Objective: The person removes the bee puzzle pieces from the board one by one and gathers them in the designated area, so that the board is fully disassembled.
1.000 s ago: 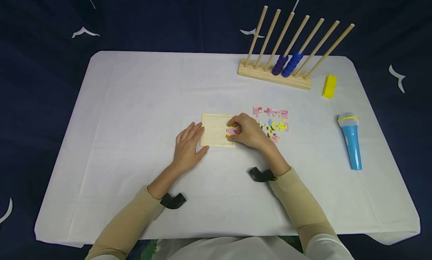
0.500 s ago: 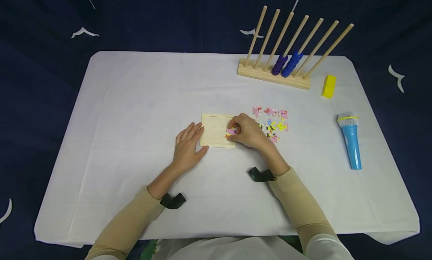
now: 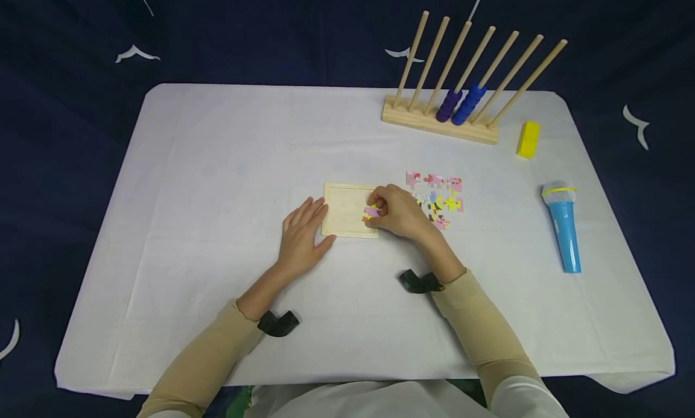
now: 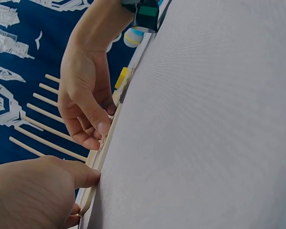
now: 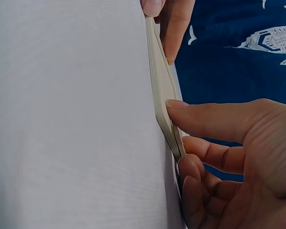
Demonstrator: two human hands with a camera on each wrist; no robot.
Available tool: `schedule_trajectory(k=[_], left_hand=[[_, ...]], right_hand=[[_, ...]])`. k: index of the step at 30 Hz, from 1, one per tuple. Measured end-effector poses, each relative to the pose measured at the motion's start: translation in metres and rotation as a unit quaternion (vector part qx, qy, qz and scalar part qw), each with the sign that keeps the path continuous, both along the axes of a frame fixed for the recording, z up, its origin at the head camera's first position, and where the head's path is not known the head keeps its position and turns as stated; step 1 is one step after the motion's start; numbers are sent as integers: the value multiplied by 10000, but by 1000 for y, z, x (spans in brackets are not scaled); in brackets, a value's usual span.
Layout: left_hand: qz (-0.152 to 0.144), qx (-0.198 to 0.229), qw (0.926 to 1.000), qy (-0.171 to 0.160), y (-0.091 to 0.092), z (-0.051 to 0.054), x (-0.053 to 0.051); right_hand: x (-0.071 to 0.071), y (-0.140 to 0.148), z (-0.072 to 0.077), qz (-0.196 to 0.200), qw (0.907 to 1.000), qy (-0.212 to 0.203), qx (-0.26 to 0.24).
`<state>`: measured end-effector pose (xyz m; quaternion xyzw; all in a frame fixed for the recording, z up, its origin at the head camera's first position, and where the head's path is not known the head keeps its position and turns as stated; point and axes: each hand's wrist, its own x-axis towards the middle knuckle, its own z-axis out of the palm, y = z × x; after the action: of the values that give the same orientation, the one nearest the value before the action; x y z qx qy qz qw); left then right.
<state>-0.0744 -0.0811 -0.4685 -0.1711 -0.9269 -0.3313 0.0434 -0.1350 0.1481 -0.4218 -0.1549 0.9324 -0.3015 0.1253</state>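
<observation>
A shallow wooden puzzle tray (image 3: 345, 210) lies flat near the middle of the table. Along its left edge rests my left hand (image 3: 304, 240), fingers straight, the thumb at the near corner. My right hand (image 3: 399, 212) is over the tray's right side. Between its thumb and curled fingers it pinches a pink and yellow puzzle piece (image 3: 371, 212), partly hidden by the fingers, at the tray's right part. Several loose puzzle pieces (image 3: 435, 180) lie in rough rows to the right, some of them behind the right hand. In the right wrist view the tray (image 5: 159, 81) appears edge-on.
A wooden peg stand (image 3: 440, 127) with purple and blue beads on two of its rods stands at the back right. In front of its right end is a yellow block (image 3: 528, 139). A blue toy microphone (image 3: 564, 234) lies near the right side of the white-covered table (image 3: 217, 164).
Almost nothing differs. Both hands keep their places at the tray, and the puzzle piece stays between the right hand's fingers; the whole view has shifted very slightly.
</observation>
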Motion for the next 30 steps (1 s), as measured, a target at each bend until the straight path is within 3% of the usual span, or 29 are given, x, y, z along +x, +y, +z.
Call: schedule_trajectory(k=[30], left_hand=[[-20,64,9998,-201,1,5,1]], right_hand=[[2,0,0,-171,9998,66,71]])
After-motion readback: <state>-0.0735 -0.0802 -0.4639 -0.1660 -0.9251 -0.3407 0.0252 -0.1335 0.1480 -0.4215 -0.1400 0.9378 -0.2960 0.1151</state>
